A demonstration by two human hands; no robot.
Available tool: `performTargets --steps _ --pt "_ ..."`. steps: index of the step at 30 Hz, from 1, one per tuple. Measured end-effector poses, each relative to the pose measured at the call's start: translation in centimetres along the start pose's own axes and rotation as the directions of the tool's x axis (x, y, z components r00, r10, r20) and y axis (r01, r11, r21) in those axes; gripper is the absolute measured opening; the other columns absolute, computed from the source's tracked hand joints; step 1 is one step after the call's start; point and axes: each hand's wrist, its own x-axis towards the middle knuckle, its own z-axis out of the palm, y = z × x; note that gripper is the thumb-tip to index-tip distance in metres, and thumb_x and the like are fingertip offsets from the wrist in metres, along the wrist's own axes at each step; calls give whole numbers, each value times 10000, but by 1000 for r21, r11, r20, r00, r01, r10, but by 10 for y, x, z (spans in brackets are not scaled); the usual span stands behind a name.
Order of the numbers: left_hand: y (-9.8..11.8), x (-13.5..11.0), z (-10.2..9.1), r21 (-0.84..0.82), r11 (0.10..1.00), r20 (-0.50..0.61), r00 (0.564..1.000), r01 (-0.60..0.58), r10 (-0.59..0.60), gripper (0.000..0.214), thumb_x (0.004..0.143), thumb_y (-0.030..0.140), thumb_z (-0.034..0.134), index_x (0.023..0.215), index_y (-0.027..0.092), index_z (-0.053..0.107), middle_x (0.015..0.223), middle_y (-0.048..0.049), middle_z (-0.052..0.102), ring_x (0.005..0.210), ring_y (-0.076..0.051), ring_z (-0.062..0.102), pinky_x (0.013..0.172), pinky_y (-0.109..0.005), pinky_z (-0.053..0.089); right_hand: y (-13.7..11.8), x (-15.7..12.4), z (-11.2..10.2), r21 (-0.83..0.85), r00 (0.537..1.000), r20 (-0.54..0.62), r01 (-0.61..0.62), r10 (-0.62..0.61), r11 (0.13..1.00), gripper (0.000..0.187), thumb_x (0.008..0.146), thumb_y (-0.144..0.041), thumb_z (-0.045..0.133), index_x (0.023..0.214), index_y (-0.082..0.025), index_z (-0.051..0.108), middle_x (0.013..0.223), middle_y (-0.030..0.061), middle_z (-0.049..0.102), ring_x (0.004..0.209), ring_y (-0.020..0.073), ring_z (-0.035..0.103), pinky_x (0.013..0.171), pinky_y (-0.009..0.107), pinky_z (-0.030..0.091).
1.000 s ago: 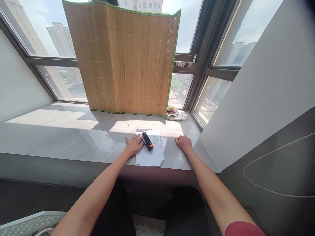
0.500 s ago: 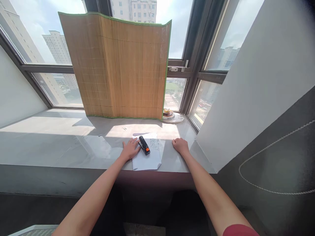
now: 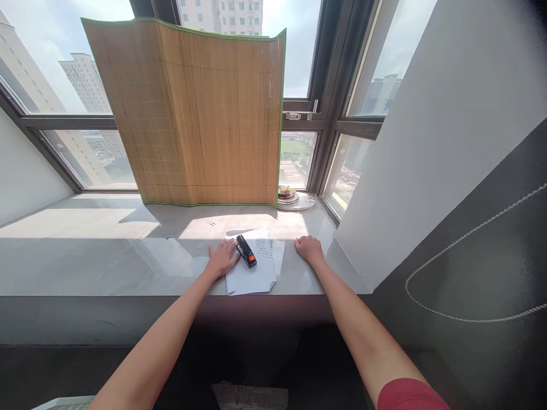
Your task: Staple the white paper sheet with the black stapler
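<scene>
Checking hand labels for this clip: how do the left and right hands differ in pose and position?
The left hand lies spread open; the right hand is curled into a fist. The left hand overlaps the left edge of the white paper, beside the stapler; the right hand is apart from both. Both hands appear to rest on the windowsill.

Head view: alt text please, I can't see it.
A black stapler lies on white papers on a windowsill; the open left hand rests beside it, the curled right hand rests farther right, and a brown mat stands behind.
</scene>
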Motion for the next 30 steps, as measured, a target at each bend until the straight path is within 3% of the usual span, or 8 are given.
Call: performTargets --steps 6,15,17,20,22,25,27,30 --pt "-2 1 -1 -15 999 -61 997 39 -39 465 1003 426 493 1425 258 590 1638 -154 464 1528 -378 383 1223 -787 146 0 1 2 26 1000 -13 -17 17 1000 441 1040 -308 427 922 -147 820 987 172 781 951 268 734 802 310 440" --pt "-4 -1 -2 48 998 9 999 -50 50 582 975 479 509 1547 372 529 1648 -75 463 1529 -395 367 1227 -798 121 -2 -9 -3 79 998 -70 5 1 997 449 1039 -285 429 802 -144 783 921 179 764 897 277 718 776 330 426" --pt "-5 -2 -1 58 997 11 999 -53 52 598 983 501 494 1562 353 517 1651 -87 457 1528 -402 365 1222 -807 124 -17 -19 -4 111 995 -102 22 -10 994 511 1068 -302 371 753 -159 747 856 152 744 837 256 697 742 323 415" --pt "-5 -2 -1 63 997 16 999 -48 47 610 991 521 479 1572 337 507 1644 -101 461 1541 -400 346 1221 -813 120 -63 -41 4 185 985 -152 104 -76 977 525 1103 -420 330 800 -201 699 816 78 706 789 217 653 700 298 411" --pt "-4 -3 -1 64 997 18 999 -39 38 613 991 514 482 1575 330 499 1640 -111 462 1552 -385 333 1226 -807 109 -103 -57 14 346 954 -239 259 -182 902 347 1043 -515 504 973 -220 672 928 48 703 845 206 640 718 280 435" --pt "-3 -3 -2 71 997 24 999 -32 31 612 989 478 492 1581 321 483 1638 -125 456 1558 -362 326 1235 -791 103 -149 -74 27 468 941 -294 296 -169 832 384 889 -510 737 1088 -207 611 1074 82 677 947 241 629 785 313 467" --pt "-3 -3 -1 73 997 26 999 -28 26 602 990 441 495 1579 320 480 1631 -130 461 1554 -355 333 1236 -782 113 -160 -77 31 449 949 -236 296 -208 843 322 879 -425 758 1057 -204 606 1087 87 669 968 249 621 828 338 470" --pt "-4 -2 0 60 998 15 999 -30 29 561 984 379 502 1540 310 525 1602 -140 487 1524 -354 374 1237 -775 123 -148 -73 27 434 931 -177 366 -320 823 140 914 -288 709 997 -211 626 1043 63 677 975 237 618 884 354 466"
